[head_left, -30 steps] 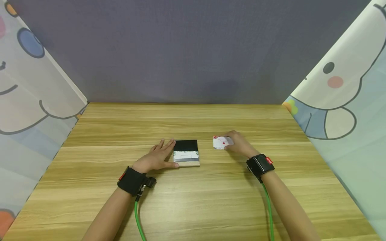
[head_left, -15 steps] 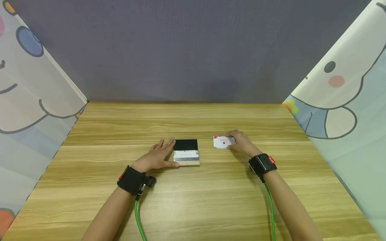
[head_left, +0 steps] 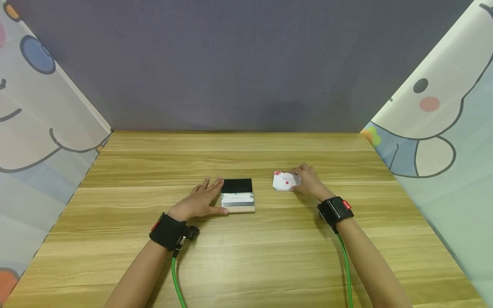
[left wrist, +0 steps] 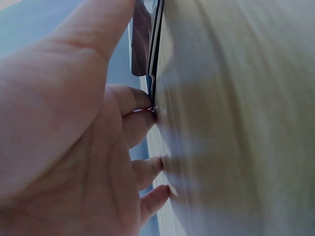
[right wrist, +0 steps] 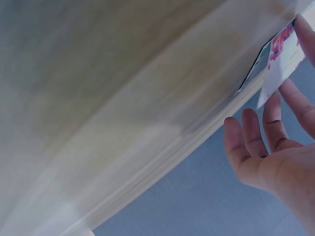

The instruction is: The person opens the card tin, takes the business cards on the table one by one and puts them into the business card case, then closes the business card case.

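Note:
Left of the middle of the table, a flat card case [head_left: 237, 186] lies with its black inner part to the back and a white printed card in the front part. My left hand [head_left: 198, 202] lies at the case's left side, fingers spread and mostly straight. Its thumb touches the front left corner, its index fingertip the back left edge. To the right, my right hand [head_left: 309, 184] pinches a white business card [head_left: 283, 181] with red flowers and a red dot. In the right wrist view the business card [right wrist: 286, 59] is tilted up by thumb and fingers.
The wood-grain table [head_left: 246, 256] runs back to a grey panel [head_left: 239, 64]. Cartoon-printed sheets [head_left: 435, 102] stand at both sides. A green cable [head_left: 176, 278] trails from each wristband.
The right hand has moved slightly right with the business card, whose back edge now sits a little higher in view. The left hand and card case stay in place.

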`<state>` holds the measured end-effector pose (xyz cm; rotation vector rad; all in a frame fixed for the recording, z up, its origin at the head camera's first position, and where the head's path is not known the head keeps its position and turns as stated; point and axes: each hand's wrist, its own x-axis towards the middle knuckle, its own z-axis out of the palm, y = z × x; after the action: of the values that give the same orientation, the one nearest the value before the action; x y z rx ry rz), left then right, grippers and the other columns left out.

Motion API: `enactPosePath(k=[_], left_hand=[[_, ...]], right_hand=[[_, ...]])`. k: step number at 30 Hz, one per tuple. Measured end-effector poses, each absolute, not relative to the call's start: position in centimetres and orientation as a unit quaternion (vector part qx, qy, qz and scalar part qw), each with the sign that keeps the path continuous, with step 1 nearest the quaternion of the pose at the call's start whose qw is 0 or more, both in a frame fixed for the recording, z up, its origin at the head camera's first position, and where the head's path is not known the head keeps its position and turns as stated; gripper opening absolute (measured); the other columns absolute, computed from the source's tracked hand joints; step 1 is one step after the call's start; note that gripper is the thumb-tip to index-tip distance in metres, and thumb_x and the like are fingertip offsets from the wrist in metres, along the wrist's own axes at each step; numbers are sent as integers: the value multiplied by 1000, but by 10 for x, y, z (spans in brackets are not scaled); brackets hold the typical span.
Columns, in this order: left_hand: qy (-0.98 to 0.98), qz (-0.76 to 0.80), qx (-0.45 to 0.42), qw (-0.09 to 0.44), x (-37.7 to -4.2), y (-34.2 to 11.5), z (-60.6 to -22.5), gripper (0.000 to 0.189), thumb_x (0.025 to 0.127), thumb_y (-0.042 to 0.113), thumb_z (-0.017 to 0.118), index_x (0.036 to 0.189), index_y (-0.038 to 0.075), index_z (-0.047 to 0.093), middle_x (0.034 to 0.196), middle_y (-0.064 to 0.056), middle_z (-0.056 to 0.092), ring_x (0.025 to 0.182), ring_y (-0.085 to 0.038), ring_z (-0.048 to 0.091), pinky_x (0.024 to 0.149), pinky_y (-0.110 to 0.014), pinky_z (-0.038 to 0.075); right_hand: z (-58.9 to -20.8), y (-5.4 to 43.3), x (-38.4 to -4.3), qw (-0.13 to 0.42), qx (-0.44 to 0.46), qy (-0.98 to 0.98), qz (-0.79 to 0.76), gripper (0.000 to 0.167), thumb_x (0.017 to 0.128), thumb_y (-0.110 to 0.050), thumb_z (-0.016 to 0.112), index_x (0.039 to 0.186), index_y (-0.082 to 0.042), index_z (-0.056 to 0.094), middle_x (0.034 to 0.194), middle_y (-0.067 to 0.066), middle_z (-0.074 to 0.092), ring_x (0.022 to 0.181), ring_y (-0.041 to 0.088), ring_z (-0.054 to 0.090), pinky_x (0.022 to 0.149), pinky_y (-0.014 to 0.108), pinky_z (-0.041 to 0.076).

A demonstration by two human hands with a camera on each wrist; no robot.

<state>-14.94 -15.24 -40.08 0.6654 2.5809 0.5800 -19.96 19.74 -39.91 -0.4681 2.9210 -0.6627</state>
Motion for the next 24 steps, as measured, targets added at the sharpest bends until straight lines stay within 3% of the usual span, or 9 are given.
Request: enactPosePath(k=[8, 16, 24], left_hand=[[926, 208, 240, 203, -150, -153, -402, 95, 82, 56, 56, 149, 11, 5, 155, -7, 1, 140, -37, -6, 110, -59, 4], [925, 210, 243, 202, -149, -153, -402, 95, 82, 56, 57, 148, 10, 5, 155, -8, 1, 140, -38, -6, 110, -59, 4], [924, 213, 243, 203, -149, -153, -402, 96, 82, 56, 56, 149, 10, 5, 155, -8, 1, 140, -38, -6, 110, -59, 4]], right_hand=[[-397, 197, -199, 56, -151, 963, -218, 50, 75, -9, 74, 117, 6, 53, 117, 25, 51, 105, 38, 47, 91, 50, 40], [-395, 197, -197, 54, -144, 948, -279, 24, 89, 3, 50, 113, 7, 55, 115, 27, 56, 110, 40, 53, 90, 49, 46], [-392, 195, -195, 51, -140, 941, -304, 21, 93, 1, 44, 110, 2, 57, 109, 22, 60, 97, 31, 58, 81, 43, 49]])
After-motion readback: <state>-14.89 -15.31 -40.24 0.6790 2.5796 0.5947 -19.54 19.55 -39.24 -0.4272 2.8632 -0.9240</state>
